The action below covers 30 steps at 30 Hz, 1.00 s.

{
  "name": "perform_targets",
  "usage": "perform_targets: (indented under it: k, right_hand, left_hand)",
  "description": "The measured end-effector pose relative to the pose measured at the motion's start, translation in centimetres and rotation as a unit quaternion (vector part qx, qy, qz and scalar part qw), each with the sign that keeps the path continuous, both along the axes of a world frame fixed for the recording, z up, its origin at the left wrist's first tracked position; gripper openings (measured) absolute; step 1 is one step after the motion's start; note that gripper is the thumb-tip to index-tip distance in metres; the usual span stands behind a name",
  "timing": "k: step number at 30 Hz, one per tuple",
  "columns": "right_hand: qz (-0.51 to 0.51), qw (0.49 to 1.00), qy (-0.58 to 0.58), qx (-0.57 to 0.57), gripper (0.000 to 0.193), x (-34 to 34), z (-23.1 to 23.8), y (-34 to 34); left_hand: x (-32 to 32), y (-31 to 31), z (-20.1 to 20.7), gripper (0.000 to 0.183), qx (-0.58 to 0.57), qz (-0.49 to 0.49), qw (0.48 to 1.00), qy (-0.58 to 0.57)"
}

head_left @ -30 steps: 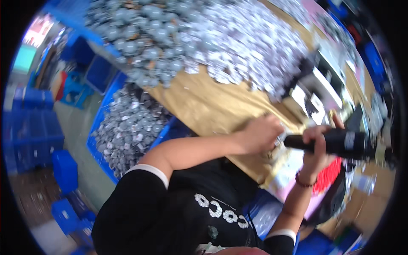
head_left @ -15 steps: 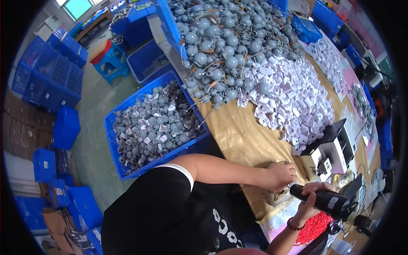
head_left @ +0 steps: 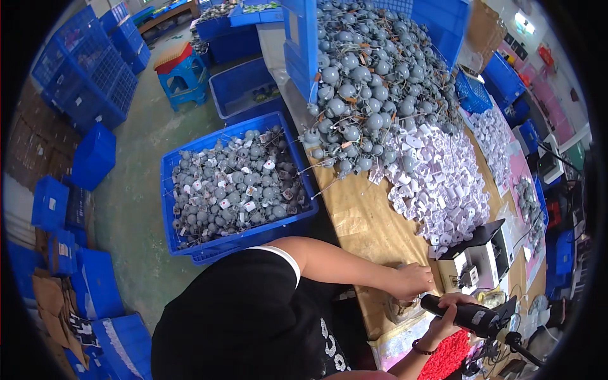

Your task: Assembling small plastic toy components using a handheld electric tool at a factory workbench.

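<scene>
My left hand point(head_left: 413, 280) is closed over a small holder point(head_left: 400, 310) at the table's near edge. What its fingers pinch is hidden. My right hand point(head_left: 447, 318), with a beaded bracelet at the wrist, is wrapped round a black, cylindrical power screwdriver point(head_left: 476, 318). The screwdriver lies almost level, its tip end close beside my left fingers. Beyond my hands lies a heap of small white plastic parts point(head_left: 440, 183). A larger pile of grey ball-shaped parts with wires point(head_left: 367, 82) adjoins it.
Red small parts point(head_left: 446, 356) lie below my right forearm. A small open white box with a black lid point(head_left: 481, 263) stands just past the screwdriver. Left of the table, a blue crate point(head_left: 239, 229) holds grey balls. A blue stool point(head_left: 182, 79) and stacked blue crates point(head_left: 85, 69) stand farther off.
The view has shifted, so the table and crate sit differently in it. Both hands keep their places by the holder, the right one still gripping the screwdriver.
</scene>
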State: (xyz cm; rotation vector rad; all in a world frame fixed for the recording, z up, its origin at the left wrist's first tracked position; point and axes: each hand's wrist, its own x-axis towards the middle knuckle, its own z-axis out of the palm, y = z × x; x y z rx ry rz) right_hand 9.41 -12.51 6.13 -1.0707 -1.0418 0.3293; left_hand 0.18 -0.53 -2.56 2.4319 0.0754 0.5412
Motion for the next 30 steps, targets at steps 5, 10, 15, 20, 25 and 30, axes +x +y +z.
perform_targets:
  k: [5, 10, 15, 20, 25, 30]
  right_hand:
    - [-0.043, 0.998, 0.022, -0.034, 0.031, 0.6, 1.2, -0.6]
    - [-0.265, 0.950, 0.140, -0.086, 0.025, 7.3, 3.4, -2.5]
    - [-0.344, 0.897, 0.224, -0.165, 0.041, 21.7, -3.7, -8.0]
    - [-0.407, 0.881, 0.045, -0.235, 0.043, 18.9, -8.4, -8.3]
    - [-0.176, 0.906, -0.131, -0.362, 0.031, 5.2, -7.5, -5.4]
    - [-0.195, 0.911, -0.141, -0.336, 0.022, 1.8, -7.7, -3.8]
  left_hand:
    - [-0.3, 0.0, 0.5, 0.033, -0.014, 0.009, 0.999, 0.033]
    - [0.7, -0.8, -1.0, 0.043, -0.030, 0.012, 0.999, 0.044]
    - [0.6, -0.9, -2.8, 0.044, -0.046, -0.007, 0.997, -0.065]
    - [-0.8, -0.9, -3.3, 0.038, -0.008, 0.019, 0.994, -0.109]
    - [-1.3, -1.2, -2.9, 0.034, 0.017, 0.042, 0.989, -0.139]
    - [-1.3, -0.7, -2.5, 0.027, 0.030, 0.036, 0.991, -0.125]
